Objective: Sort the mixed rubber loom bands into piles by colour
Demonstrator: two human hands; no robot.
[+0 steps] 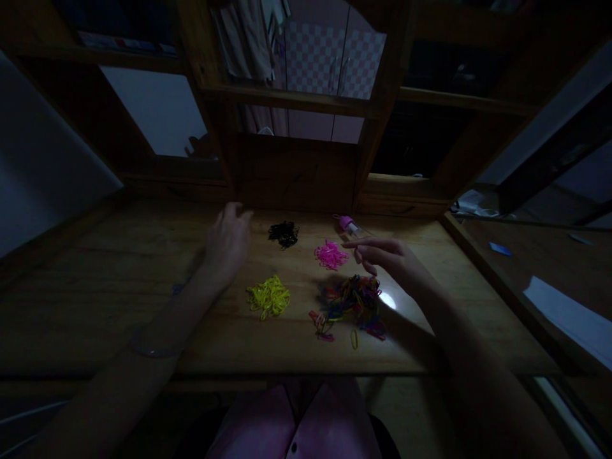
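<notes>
Small coloured loops, either rubber bands or paper clips, lie in heaps on the wooden desk. My right hand is over the right side, fingers stretched out and apart, with nothing visible in it. Its fingertips are beside the pink heap, above the mixed-colour heap. My left hand is blurred, its fingers bent, left of the black heap; whether it holds anything is unclear. Nearer me is a yellow heap. A few blue pieces show beside my left forearm, partly hidden by it.
A clear container with a pink cap lies behind the pink heap. Wooden shelving rises at the desk's back edge. White paper lies on the surface to the right. One yellow loop sits near the front edge. The light is dim.
</notes>
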